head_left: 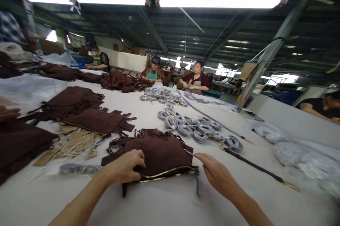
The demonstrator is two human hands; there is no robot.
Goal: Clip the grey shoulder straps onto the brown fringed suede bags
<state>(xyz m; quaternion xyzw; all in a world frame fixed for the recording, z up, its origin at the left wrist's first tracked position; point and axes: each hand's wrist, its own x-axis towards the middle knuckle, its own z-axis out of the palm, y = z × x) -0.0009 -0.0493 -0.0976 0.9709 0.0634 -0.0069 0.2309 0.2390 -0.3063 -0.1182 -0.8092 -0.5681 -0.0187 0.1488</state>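
Head view: a slip or twist of the bag (159,150) is judged the main risk, since it is gripped on one side only. If it is pulled by the left hand (124,167) alone, the suede could be dragged askew across the table (164,208) and the fringe tangled. The cord (197,183) trailing from the bag's right corner could be snagged by the right hand (215,173), which lies close to it. The coils (191,126) beyond are near enough to be caught by the fringe if the bag is pushed away.

The bag lies flat between the hands, its gold trim (170,172) turned toward the person. The left hand is closed on the near left part, fingers curled into the suede. The right hand is held open just beside the right corner; whether its fingertips touch cannot be told.
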